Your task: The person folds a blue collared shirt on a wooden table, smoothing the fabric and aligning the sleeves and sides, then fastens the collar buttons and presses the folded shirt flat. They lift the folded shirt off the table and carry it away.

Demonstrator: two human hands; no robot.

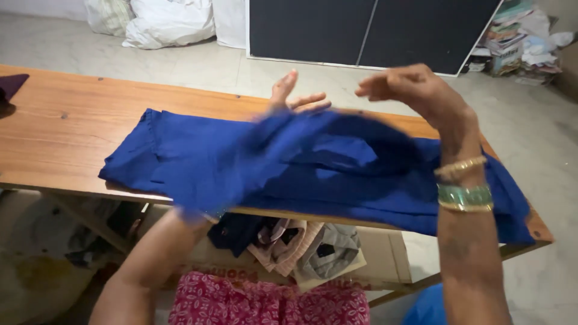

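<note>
Standing beside the wooden table, I saw a dark purple cloth at its far left edge, and white sacks on the floor beyond. A blue garment lay spread across the tabletop, its left part flat, its middle lifted and blurred. The person's left hand was up behind the raised fold, fingers spread open; whether it had any cloth pinched I could not tell, since the fabric hid the palm. Under the table, a cardboard box held crumpled clothes. The right hand hung above the garment, fingers loosely curled, gripping nothing I could see, bangles on its wrist. Stacked papers sat in the far right corner
</note>
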